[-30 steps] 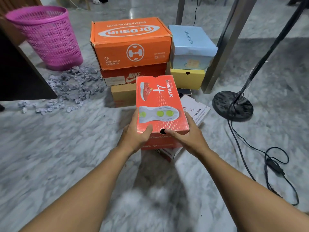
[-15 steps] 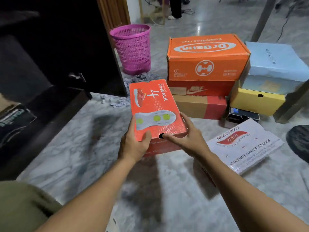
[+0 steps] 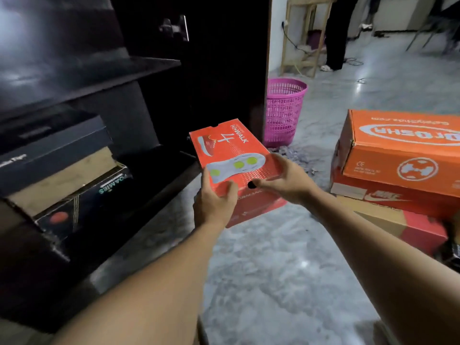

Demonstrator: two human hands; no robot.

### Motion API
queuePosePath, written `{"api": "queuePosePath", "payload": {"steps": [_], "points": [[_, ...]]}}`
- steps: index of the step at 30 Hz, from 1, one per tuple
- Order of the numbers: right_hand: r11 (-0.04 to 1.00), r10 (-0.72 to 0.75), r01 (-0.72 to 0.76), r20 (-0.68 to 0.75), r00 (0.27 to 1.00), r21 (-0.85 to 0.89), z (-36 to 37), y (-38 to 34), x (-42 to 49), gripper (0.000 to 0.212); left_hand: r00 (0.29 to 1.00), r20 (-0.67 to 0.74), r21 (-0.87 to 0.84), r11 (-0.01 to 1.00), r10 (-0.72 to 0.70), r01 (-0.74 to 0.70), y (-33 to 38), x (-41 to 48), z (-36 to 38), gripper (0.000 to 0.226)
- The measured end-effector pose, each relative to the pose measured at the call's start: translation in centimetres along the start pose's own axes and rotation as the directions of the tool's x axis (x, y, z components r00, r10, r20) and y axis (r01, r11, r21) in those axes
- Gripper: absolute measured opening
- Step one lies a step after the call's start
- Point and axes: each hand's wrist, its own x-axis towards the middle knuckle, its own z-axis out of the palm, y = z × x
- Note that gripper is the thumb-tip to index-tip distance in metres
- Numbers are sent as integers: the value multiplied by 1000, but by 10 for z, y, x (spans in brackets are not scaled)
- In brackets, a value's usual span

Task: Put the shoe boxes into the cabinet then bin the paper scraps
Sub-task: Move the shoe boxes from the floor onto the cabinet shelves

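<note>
Red-orange cardboard printed with a shoe sole: the shoe box (image 3: 229,155) is held clear of the marble floor (image 3: 273,270), just outside the open cabinet (image 3: 139,70), lid up and slightly tilted. The left hand (image 3: 215,202) grips the near left corner, with the thumb pressed on the lid and the fingers curled beneath. The right hand (image 3: 286,180) clasps the near right edge, thumb lying on the lid beside the round finger hole, fingers spread along the side.

At nine o'clock from the box, the cabinet's bottom shelf (image 3: 159,163) already holds a black box (image 3: 82,202) with a dark-lidded box (image 3: 49,150) stacked on it. The shelf space nearest the carried box looks free, though it is too dark to be sure. At twelve o'clock stands the dark door panel (image 3: 224,70). At one o'clock is a pink basket (image 3: 283,113) with grey paper scraps (image 3: 291,155) strewn at its foot. At three o'clock wait an orange box (image 3: 403,150), a red Nike box (image 3: 388,195) beneath it and a brown-and-red box (image 3: 398,225) at the bottom.

The step in hand appears to be shelving this box. Done well, that likely means levelling it with the shelf and sliding the far end in first toward nine o'clock, beside the black box rather than onto its edge. Both grips should probably release only once the base sits flat. A corner could catch the shelf lip or the door, so a low, straight entry seems wise.
</note>
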Motion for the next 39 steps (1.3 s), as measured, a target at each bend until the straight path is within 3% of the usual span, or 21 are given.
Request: {"api": "queuePosePath", "payload": {"steps": [5, 10, 14, 19, 23, 26, 28, 33, 36, 39], "points": [[984, -52, 75, 139, 989, -160, 25, -52, 71, 74, 998, -56, -39, 999, 16, -18, -13, 64, -38, 80], [951, -49, 99, 176, 983, -293, 48, -73, 126, 86, 994, -109, -113, 994, -17, 4, -24, 109, -40, 80], [941, -11, 94, 249, 968, -325, 60, -69, 168, 66, 990, -123, -142, 989, -64, 47, -40, 145, -32, 81], [942, -19, 118, 305, 952, -313, 91, -49, 227, 61, 991, -87, -171, 982, -100, 84, -76, 197, -17, 69], [986, -9, 71, 378, 926, -151, 125, -7, 273, 63, 984, -112, -170, 978, -138, 118, -104, 230, -4, 73], [998, 12, 14, 419, 908, -58, 148, 17, 300, 54, 983, -119, -173, 978, -136, 115, -125, 251, 6, 52], [1000, 15, -6, 419, 908, -24, 162, 30, 317, 56, 981, -125, -186, 974, -151, 126, -137, 262, 14, 49], [1000, -10, -1, 373, 928, 28, 195, 58, 350, 56, 974, -132, -190, 969, -187, 160, -162, 288, 27, 72], [996, -45, 63, 280, 959, -57, 208, 74, 355, 48, 980, 39, -190, 961, -196, 200, -177, 299, 28, 84], [974, -60, 91, 152, 987, -206, 220, 97, 349, 65, 957, 158, -230, 933, -245, 277, -189, 301, 31, 82]]}}
